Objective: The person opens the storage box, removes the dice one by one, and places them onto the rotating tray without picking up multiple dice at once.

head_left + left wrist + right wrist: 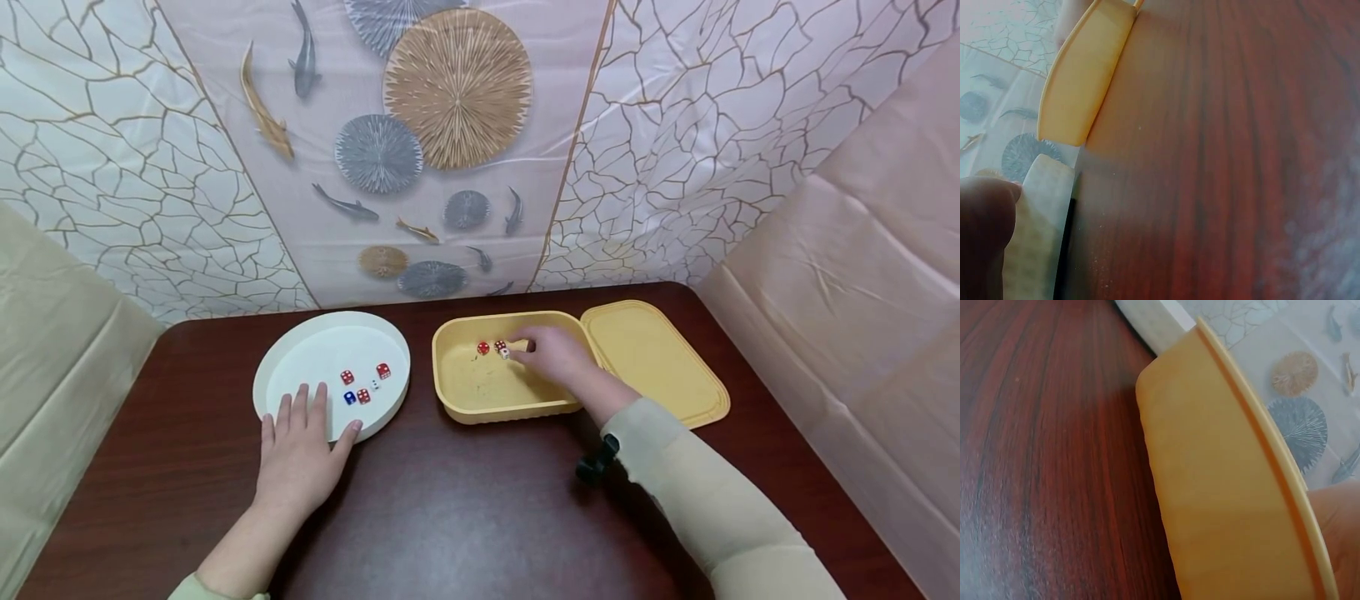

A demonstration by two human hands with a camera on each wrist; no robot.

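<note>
My left hand (296, 458) lies over the near rim of a round white tray (281, 358), fingers straight and spread. Several dice sit in the tray beyond its fingertips: red dice (383, 371), a blue die (349, 398) and a small white die (376, 385). My right hand (555, 354) reaches into a yellow plastic box (465, 392), thumb and forefinger slightly apart. Right at those fingertips are a white die (505, 354) and a dark red die (500, 345); contact is unclear. Another red die (483, 347) lies just left. The right wrist view shows mostly the box's outer wall (1229, 487).
A yellow lid (652, 358) lies flat at the right, against the box. Both containers stand toward the back of the dark wooden table (420, 517). Patterned cloth walls (465, 208) rise behind and at the sides. A black clip-like object (596, 462) hangs at the right sleeve.
</note>
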